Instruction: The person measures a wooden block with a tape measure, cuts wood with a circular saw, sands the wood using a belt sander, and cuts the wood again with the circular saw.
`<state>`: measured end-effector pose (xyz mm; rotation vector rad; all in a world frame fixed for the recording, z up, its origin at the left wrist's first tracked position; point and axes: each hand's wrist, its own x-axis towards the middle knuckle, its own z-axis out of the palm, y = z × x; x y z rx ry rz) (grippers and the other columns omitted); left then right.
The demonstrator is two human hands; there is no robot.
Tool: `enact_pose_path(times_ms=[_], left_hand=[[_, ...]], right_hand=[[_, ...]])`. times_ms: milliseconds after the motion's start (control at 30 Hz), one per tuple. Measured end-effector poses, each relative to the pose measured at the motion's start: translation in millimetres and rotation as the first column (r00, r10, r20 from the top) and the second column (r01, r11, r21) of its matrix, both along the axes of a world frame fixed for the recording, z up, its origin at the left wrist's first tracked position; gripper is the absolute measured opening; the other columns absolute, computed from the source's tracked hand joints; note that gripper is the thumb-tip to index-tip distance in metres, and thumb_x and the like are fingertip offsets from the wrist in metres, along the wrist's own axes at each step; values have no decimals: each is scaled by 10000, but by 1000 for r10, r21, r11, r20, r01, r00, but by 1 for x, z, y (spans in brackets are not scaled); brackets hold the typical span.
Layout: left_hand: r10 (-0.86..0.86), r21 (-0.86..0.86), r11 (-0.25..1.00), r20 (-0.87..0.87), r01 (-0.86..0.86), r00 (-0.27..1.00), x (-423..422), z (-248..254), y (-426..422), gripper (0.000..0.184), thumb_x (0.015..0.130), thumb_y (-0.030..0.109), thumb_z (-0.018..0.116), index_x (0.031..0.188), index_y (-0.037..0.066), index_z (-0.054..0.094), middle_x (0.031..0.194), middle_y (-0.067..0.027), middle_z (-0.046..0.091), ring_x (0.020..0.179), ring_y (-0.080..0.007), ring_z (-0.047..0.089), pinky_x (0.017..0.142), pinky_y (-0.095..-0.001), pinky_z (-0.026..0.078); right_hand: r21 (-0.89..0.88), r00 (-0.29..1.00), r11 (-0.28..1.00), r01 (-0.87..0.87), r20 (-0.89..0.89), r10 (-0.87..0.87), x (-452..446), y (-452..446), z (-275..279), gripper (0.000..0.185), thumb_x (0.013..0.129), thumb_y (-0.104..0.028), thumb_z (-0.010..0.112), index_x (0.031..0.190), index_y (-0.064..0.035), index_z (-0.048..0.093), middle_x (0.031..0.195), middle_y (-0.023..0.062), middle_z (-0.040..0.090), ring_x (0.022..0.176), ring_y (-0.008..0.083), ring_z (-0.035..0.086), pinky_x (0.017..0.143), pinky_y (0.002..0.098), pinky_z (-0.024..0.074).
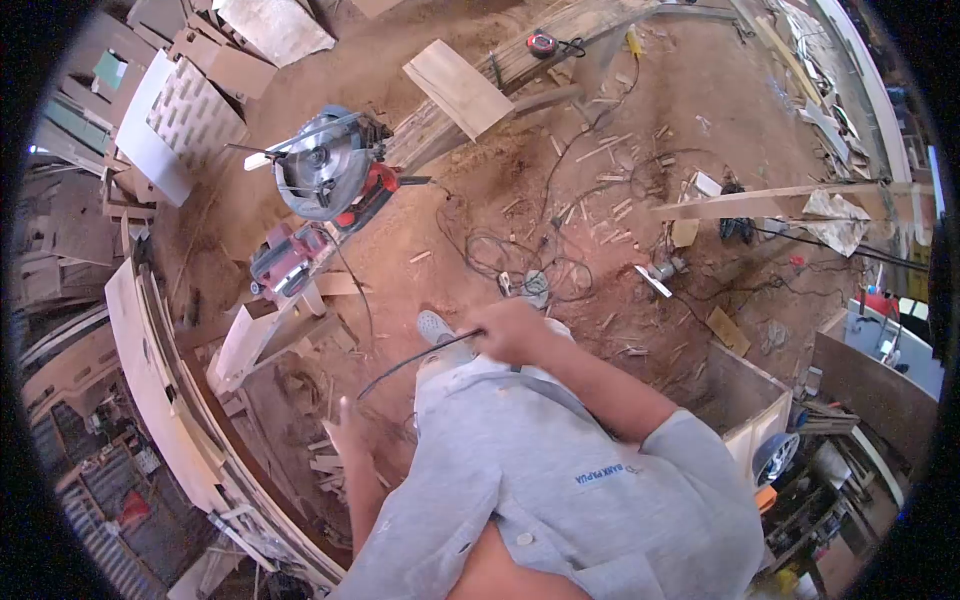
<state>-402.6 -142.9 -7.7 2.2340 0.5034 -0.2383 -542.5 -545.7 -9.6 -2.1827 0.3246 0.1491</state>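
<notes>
My right hand (512,332) is closed around a thin black cord (412,358), in front of my waist. From that fist the cord runs down to the left in a curve and ends in view near my left hand (350,432). My left hand is held low on the left with its fingers apart, holding nothing I can see. A circular saw with a large round blade (322,165) sits on a wooden beam ahead to the left. Closer to me, a dark red power tool (285,262) rests on the same beam.
A tape measure (541,43) and a flat board (458,88) lie on the far beam. Tangled cables (520,262) and wood scraps cover the dirt floor by my feet. An angle grinder (660,272) lies to the right. Curved plywood sheets (150,340) stand at left.
</notes>
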Motion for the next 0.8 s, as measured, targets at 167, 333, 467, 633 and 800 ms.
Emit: enact_pose_path(times_ms=[167, 333, 467, 633, 800], left_hand=[[-900, -121, 426, 47, 897, 434, -43, 97, -194, 548, 1007, 262, 761, 1450, -14, 593, 1324, -207, 709, 1180, -259, 699, 1003, -380, 538], [-839, 49, 516, -173, 855, 516, -28, 46, -169, 267, 1026, 256, 727, 991, -4, 774, 806, -200, 727, 742, -240, 739, 703, -361, 564], [-717, 285, 404, -491, 869, 495, 37, 11, -79, 325, 1033, 325, 718, 962, 17, 792, 866, -216, 761, 787, -279, 769, 724, -386, 576], [-828, -75, 314, -508, 946, 235, 48, -36, -116, 442, 1031, 442, 703, 1199, 36, 745, 1037, -248, 779, 971, -342, 780, 864, -436, 586], [-919, -367, 101, -391, 925, -55, 2, -123, -160, 529, 1053, 466, 642, 1378, 48, 650, 1129, -296, 750, 1087, -458, 727, 950, -503, 564]], right_hand=[[183, 941, 923, -338, 69, 331, 21, 34, 19, 355, 860, -358, 757, 1085, -86, 716, 936, 185, 736, 912, 446, 713, 815, 552, 562], [155, 959, 956, -250, -97, 267, -17, 0, -34, 457, 846, -449, 763, 1160, -118, 748, 1006, 199, 773, 962, 428, 745, 836, 573, 584], [16, 938, 989, 149, -319, -136, -68, -35, -149, 368, 817, -469, 760, 920, -117, 791, 892, 175, 772, 885, 424, 742, 809, 558, 572], [32, 932, 986, 166, -333, -146, -25, 7, -111, 414, 828, -490, 728, 1029, -132, 775, 938, 207, 772, 936, 438, 740, 796, 571, 574], [388, 983, 905, 174, -121, -137, -19, 97, -182, 321, 816, -304, 789, 1021, -77, 693, 1007, 167, 768, 956, 413, 717, 823, 524, 558]])
